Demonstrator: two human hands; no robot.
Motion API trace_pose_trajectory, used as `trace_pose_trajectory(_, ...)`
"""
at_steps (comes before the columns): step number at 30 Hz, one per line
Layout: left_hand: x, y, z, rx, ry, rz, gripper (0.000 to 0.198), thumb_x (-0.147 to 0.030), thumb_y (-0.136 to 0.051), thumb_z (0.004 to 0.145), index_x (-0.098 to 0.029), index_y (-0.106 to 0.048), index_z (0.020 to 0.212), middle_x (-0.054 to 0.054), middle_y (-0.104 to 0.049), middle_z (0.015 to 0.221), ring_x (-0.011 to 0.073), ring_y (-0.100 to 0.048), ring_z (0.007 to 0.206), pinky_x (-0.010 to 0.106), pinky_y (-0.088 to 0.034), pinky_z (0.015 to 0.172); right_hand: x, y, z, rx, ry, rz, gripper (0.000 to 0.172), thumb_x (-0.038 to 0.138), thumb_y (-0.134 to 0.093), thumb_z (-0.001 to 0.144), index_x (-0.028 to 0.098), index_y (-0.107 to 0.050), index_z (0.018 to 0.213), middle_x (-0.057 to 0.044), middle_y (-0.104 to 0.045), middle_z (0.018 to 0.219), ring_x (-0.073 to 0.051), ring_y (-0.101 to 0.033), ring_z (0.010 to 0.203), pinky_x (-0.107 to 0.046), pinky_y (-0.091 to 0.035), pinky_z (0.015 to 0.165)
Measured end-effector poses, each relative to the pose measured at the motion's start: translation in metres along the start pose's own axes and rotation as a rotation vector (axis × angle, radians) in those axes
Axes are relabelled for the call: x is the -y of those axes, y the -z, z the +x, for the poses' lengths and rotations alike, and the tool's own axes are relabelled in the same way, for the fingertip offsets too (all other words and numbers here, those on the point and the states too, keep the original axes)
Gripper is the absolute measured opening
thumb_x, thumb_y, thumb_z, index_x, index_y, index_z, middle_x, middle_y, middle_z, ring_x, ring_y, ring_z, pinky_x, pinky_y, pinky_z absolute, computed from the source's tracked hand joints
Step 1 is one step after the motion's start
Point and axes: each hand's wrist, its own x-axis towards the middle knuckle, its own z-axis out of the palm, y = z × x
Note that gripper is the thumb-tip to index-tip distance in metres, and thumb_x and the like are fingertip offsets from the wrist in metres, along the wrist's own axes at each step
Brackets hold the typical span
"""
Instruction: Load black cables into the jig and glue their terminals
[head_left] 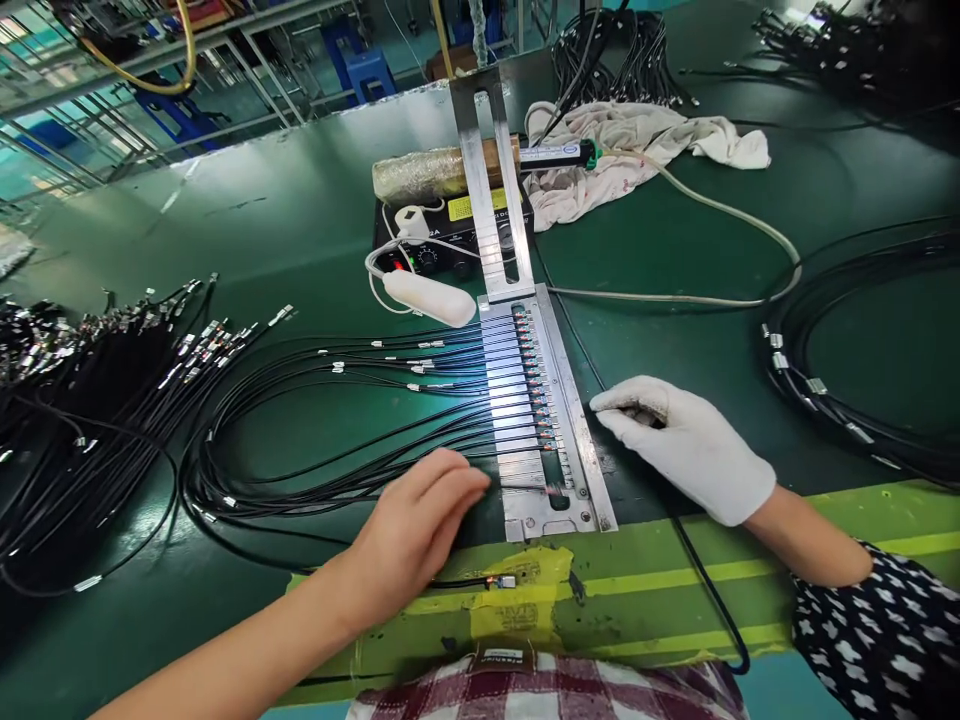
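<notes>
My bare left hand [431, 510] is closed at the lower left of the metal fixture [523, 505], fingertips pinched on a thin black cable [517, 487] whose end lies over the fixture's lowest part. Several black cables [420, 430] lie side by side in the fixture's slots, their small connector ends in a row along its right side. My right hand [682, 445], in a white glove, is closed just right of the fixture. Its thumb and fingertips meet beside a black cord [581, 345]; what they hold, if anything, is hidden. One cable end [502, 581] lies below my left hand.
A slotted metal arm [487, 190] rises behind the fixture. Beyond it stand a black control box [442, 255], a white lamp-like piece [429, 298], a syringe-like tube [555, 155] and a cloth [637, 130]. Cable bundles [82, 430] lie left; coiled cables [802, 380] lie right.
</notes>
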Motion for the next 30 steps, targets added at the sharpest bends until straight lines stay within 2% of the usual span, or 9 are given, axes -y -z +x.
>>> trace_pose_trajectory(3, 0.011, -0.004, 0.011, -0.098, -0.019, 0.144, 0.022, -0.005, -0.049, 0.094, -0.017, -0.055, 0.111, 0.005, -0.057, 0.092, 0.0145, -0.056, 0.083, 0.024, -0.049, 0.074, 0.0, 0.0, 0.0, 0.002, 0.001, -0.005, 0.013, 0.03, -0.059, 0.087, 0.024, -0.07, 0.092, -0.002, -0.07, 0.09, -0.017, -0.06, 0.073, -0.03, -0.05, 0.065)
trace_pose_trajectory(10, 0.021, -0.016, 0.014, -0.152, -0.148, 0.373, 0.018, -0.003, -0.05, 0.091, -0.015, -0.056, 0.103, 0.006, -0.063, 0.09, 0.0165, -0.056, 0.08, 0.029, -0.048, 0.072, 0.0, 0.0, 0.001, 0.019, -0.013, 0.026, 0.011, 0.028, -0.059, 0.088, 0.025, -0.069, 0.091, -0.001, -0.07, 0.092, -0.017, -0.062, 0.078, -0.03, -0.049, 0.067)
trace_pose_trajectory(17, 0.026, -0.017, 0.014, -0.087, -0.308, 0.427, 0.018, -0.007, -0.044, 0.095, -0.01, -0.058, 0.107, 0.01, -0.065, 0.09, 0.0194, -0.056, 0.082, 0.032, -0.046, 0.072, 0.001, 0.001, 0.002, 0.044, -0.039, 0.052, 0.012, 0.029, -0.059, 0.088, 0.025, -0.07, 0.091, -0.002, -0.07, 0.092, -0.019, -0.063, 0.079, -0.031, -0.049, 0.068)
trace_pose_trajectory(21, 0.027, -0.015, 0.012, -0.009, -0.27, 0.336, 0.028, -0.009, -0.036, 0.099, -0.011, -0.058, 0.115, 0.009, -0.062, 0.093, 0.0185, -0.055, 0.086, 0.031, -0.045, 0.077, 0.001, 0.001, 0.004, 0.04, -0.053, 0.072, 0.013, 0.031, -0.059, 0.088, 0.025, -0.071, 0.091, -0.002, -0.07, 0.091, -0.019, -0.063, 0.079, -0.032, -0.049, 0.067)
trace_pose_trajectory(24, 0.025, -0.016, 0.004, 0.012, -0.181, 0.348, 0.035, -0.009, -0.034, 0.099, -0.015, -0.058, 0.124, 0.009, -0.059, 0.1, 0.0198, -0.053, 0.093, 0.033, -0.041, 0.082, 0.001, 0.001, 0.004, 0.034, -0.052, 0.075, 0.014, 0.032, -0.059, 0.087, 0.025, -0.071, 0.09, -0.003, -0.07, 0.091, -0.02, -0.063, 0.08, -0.032, -0.049, 0.068)
trace_pose_trajectory(27, 0.021, -0.016, 0.0, 0.067, -0.1, 0.374, 0.04, -0.009, -0.034, 0.097, -0.018, -0.056, 0.13, 0.007, -0.057, 0.091, 0.0189, -0.049, 0.082, 0.032, -0.036, 0.072, 0.001, 0.001, 0.003, 0.027, -0.045, 0.069, 0.015, 0.034, -0.059, 0.087, 0.025, -0.071, 0.09, -0.003, -0.07, 0.092, -0.02, -0.064, 0.081, -0.033, -0.05, 0.07)
trace_pose_trajectory(30, 0.013, -0.006, 0.002, 0.185, -0.029, 0.282, 0.04, -0.01, -0.035, 0.097, -0.021, -0.055, 0.13, 0.005, -0.058, 0.087, 0.018, -0.048, 0.077, 0.031, -0.034, 0.068, 0.0, 0.001, 0.001, 0.025, -0.036, 0.05, 0.018, 0.037, -0.058, 0.087, 0.025, -0.071, 0.091, -0.003, -0.07, 0.092, -0.022, -0.064, 0.082, -0.035, -0.051, 0.07)
